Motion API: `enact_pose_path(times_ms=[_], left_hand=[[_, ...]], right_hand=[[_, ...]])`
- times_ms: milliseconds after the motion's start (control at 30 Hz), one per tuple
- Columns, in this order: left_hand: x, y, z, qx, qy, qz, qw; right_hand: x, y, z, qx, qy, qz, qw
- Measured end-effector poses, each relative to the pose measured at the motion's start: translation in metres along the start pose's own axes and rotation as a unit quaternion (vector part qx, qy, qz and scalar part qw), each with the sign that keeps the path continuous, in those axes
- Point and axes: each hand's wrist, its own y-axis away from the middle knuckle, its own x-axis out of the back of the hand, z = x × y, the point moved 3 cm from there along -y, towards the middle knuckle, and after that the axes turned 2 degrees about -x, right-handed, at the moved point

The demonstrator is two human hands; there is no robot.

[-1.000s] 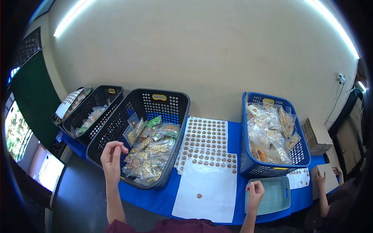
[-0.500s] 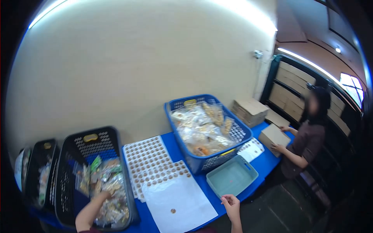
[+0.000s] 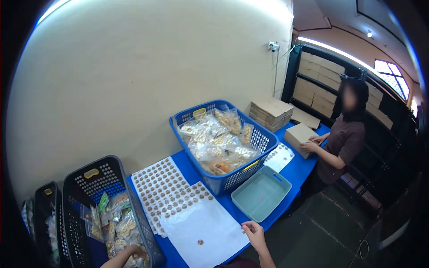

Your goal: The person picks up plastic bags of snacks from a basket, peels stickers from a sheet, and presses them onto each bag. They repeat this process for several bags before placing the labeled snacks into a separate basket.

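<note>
My left hand (image 3: 134, 251) reaches into the dark basket (image 3: 145, 228), down among clear plastic packets (image 3: 126, 225) of snacks. Its fingers are hidden against the packets. My right hand (image 3: 254, 234) hovers by the right edge of a white sticker sheet (image 3: 219, 230), thumb and index finger pinched together; I cannot tell what is between them. One round brown sticker (image 3: 200, 242) is left low on that sheet's bare part, with rows along its top. Beneath it lie other sheets full of round stickers (image 3: 158, 178).
Beyond my right hand sits a pale green tray (image 3: 250, 214). A blue basket (image 3: 232, 183) heaped with snack packets stands behind it. At the right, a co-worker (image 3: 348, 138) handles a cardboard box (image 3: 299, 136) beside stacked flat cardboard (image 3: 270, 111). Another dark basket (image 3: 47, 210) is far left.
The view has shifted, so the blue basket and co-worker appear further left. My left hand has moved lower and toward the near right side of the dark basket. My right hand keeps its pinch.
</note>
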Motion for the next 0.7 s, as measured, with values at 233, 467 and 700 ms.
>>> enact_pose_path(times_ms=[233, 467, 700], left_hand=[[0.056, 0.073, -0.006, 0.039, -0.029, 0.053, 0.997], [0.114, 0.24, 0.054, -0.147, -0.063, 0.357, 0.92], [0.024, 0.383, 0.181, -0.477, 0.463, 0.43, 0.611]], right_hand=[[-0.027, -0.008, -0.017, 0.036, 0.064, -0.088, 0.993], [-0.015, -0.02, -0.001, 0.021, 0.074, -0.093, 0.993], [-0.048, -0.021, -0.006, -0.049, -0.05, -0.22, 0.973]])
